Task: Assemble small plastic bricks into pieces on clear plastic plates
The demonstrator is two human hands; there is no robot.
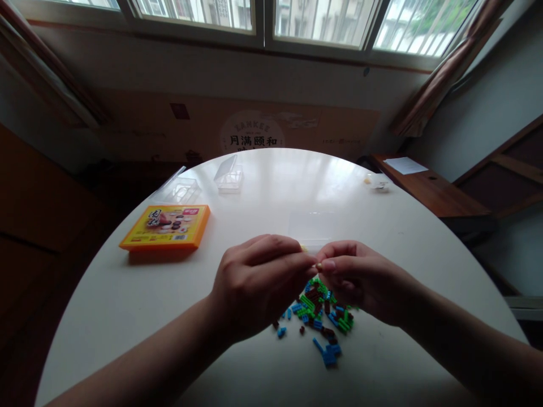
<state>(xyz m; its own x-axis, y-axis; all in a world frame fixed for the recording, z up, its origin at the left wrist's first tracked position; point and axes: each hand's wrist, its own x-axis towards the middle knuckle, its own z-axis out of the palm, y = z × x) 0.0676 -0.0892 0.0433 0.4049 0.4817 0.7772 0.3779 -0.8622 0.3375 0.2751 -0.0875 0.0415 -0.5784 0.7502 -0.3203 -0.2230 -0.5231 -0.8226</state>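
My left hand [263, 277] and my right hand [360, 277] meet over the table, fingertips almost touching. Pinched between the right thumb and forefinger is a tiny tan piece [319, 266], too small to tell its exact kind. The left fingers are closed right against it; whatever they hold is hidden behind them. Below and between the hands lies a loose pile of small building bricks [311, 305] in green, blue and brown, partly covered by the hands. Nearest me is a blue joined piece [329, 355].
An orange and yellow game box [169, 226] lies at the left. Behind it are clear plastic cases [182, 191] and an open clear box [229, 178]. Another clear lidded box [316, 226] stands just beyond my hands. A small clear packet [376, 182] rests at the back right of the white table [148, 316].
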